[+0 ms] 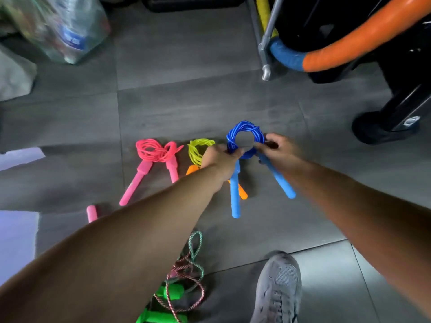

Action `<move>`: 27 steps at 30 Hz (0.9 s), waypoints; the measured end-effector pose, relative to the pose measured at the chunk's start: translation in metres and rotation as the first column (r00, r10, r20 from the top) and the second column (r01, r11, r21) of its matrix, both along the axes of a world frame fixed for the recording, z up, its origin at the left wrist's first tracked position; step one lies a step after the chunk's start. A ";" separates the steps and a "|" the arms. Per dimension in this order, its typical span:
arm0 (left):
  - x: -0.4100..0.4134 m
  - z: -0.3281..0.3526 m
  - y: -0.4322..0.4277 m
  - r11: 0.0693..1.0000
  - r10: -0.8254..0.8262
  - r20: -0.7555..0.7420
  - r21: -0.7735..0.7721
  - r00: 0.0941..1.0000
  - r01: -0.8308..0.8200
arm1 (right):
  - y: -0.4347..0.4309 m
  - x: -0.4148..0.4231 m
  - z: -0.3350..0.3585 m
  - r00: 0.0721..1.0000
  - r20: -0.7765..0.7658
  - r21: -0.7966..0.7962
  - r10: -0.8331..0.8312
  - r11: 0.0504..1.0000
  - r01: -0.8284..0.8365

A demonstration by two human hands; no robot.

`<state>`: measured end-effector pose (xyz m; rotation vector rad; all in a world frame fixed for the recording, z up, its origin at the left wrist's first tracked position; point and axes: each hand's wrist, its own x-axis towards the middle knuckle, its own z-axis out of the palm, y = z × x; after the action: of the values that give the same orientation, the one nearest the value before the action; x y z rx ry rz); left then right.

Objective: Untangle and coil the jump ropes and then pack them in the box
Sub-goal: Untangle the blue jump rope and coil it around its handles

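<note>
A coiled blue jump rope (245,131) with two light blue handles sits low over the grey floor. My left hand (219,159) grips the coil's left side and my right hand (279,150) pinches its right side. Left of it lies a coiled yellow rope (198,148) with orange handles, partly hidden by my left arm. Further left rests a coiled pink rope (156,150) with pink handles. Near my feet a tangle of braided ropes (189,271) with green handles (172,292) lies loose. No box is in view.
A loose pink handle (91,213) pokes out beside my left arm. My grey shoe (277,287) stands at the bottom. A padded orange and blue frame (326,50) with black equipment fills the upper right. A plastic bag (63,29) sits at the upper left.
</note>
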<state>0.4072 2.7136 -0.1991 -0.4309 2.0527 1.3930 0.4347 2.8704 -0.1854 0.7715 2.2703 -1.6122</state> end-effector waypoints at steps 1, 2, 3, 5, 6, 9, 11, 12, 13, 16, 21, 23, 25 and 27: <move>-0.007 -0.011 0.005 0.998 -0.024 -0.011 -0.063 1.000 0.024 | 0.006 -0.002 -0.012 1.000 0.022 0.052 -0.005 0.999 0.004; -0.013 -0.021 0.009 0.991 -0.054 -0.018 -0.120 0.998 0.052 | 0.011 -0.005 -0.023 0.999 0.037 0.096 -0.018 0.995 0.014; -0.018 -0.031 0.015 0.983 -0.086 -0.031 -0.167 0.996 0.080 | 0.016 -0.007 -0.036 0.998 0.047 0.127 -0.038 0.991 0.032; -0.024 -0.043 0.022 0.961 -0.143 -0.060 -0.247 0.988 0.124 | 0.017 -0.010 -0.052 0.995 0.037 0.167 -0.097 0.982 0.090; -0.027 -0.049 0.026 0.951 -0.158 -0.068 -0.278 0.985 0.133 | 0.016 -0.012 -0.059 0.989 0.030 0.171 -0.143 0.976 0.136; -0.034 -0.061 0.033 0.924 -0.189 -0.085 -0.353 0.978 0.147 | 0.011 -0.018 -0.074 0.975 0.013 0.162 -0.222 0.963 0.217; -0.040 -0.065 0.034 0.910 -0.185 -0.117 -0.395 0.976 0.125 | 0.007 -0.023 -0.077 0.966 -0.011 0.125 -0.258 0.958 0.257; -0.043 -0.067 0.034 0.906 -0.182 -0.136 -0.408 0.974 0.113 | 0.004 -0.025 -0.078 0.964 -0.023 0.106 -0.264 0.958 0.265; -0.045 -0.068 0.033 0.898 -0.195 -0.151 -0.425 0.969 0.114 | 0.002 -0.027 -0.078 0.966 -0.029 0.099 -0.257 0.961 0.259; -0.047 -0.072 0.030 0.851 -0.292 -0.184 -0.498 0.939 0.167 | -0.004 -0.026 -0.080 0.982 -0.036 0.131 -0.185 0.973 0.188; -0.043 -0.077 0.024 0.851 -0.339 -0.244 -0.491 0.909 0.185 | 0.002 -0.016 -0.087 0.996 -0.047 0.207 -0.074 0.975 0.082; -0.042 -0.077 0.022 0.852 -0.348 -0.297 -0.496 0.889 0.168 | 0.004 -0.011 -0.089 0.999 -0.051 0.264 -0.015 0.964 0.028; -0.038 -0.075 0.020 0.848 -0.357 -0.339 -0.509 0.870 0.150 | 0.006 -0.007 -0.092 0.998 -0.051 0.339 0.040 0.940 -0.020; -0.033 -0.071 0.016 0.859 -0.340 -0.359 -0.494 0.869 0.132 | 0.009 -0.004 -0.096 0.996 -0.044 0.406 0.072 0.913 -0.048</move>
<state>0.3740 2.7295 -0.2704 -0.0272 2.7097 0.8959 0.4309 2.8791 -0.2814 0.7405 2.6843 -1.1603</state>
